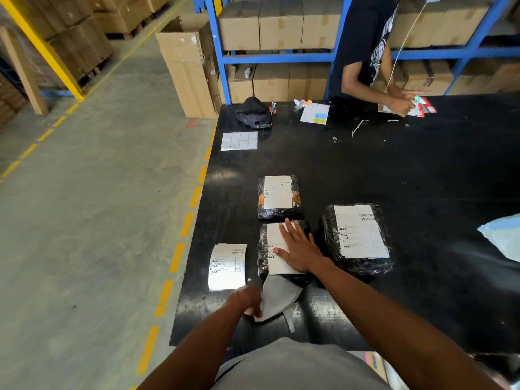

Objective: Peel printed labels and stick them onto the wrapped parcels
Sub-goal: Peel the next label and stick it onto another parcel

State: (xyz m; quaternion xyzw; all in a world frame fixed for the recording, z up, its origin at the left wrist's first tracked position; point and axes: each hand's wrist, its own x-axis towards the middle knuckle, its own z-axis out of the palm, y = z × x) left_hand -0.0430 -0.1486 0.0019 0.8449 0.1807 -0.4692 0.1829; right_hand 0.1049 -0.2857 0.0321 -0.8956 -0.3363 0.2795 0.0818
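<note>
Black wrapped parcel [262, 257], right hand [298, 250] flat, fingers [287, 232] spread on its label [277, 264], left hand [247, 301] pinching grey backing sheet [279, 296]

Black glossy tabletop [422, 170]. Black plastic-wrapped parcel [360, 266] is faced with white, black-printed paper label [361, 235]. Grey concrete floor [98, 220] is marked by yellow dashes [163, 298].

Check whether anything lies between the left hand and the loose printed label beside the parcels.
Nothing visible does: only bare black table separates the left hand from the loose label. That hand, though, already grips grey backing paper.
</note>
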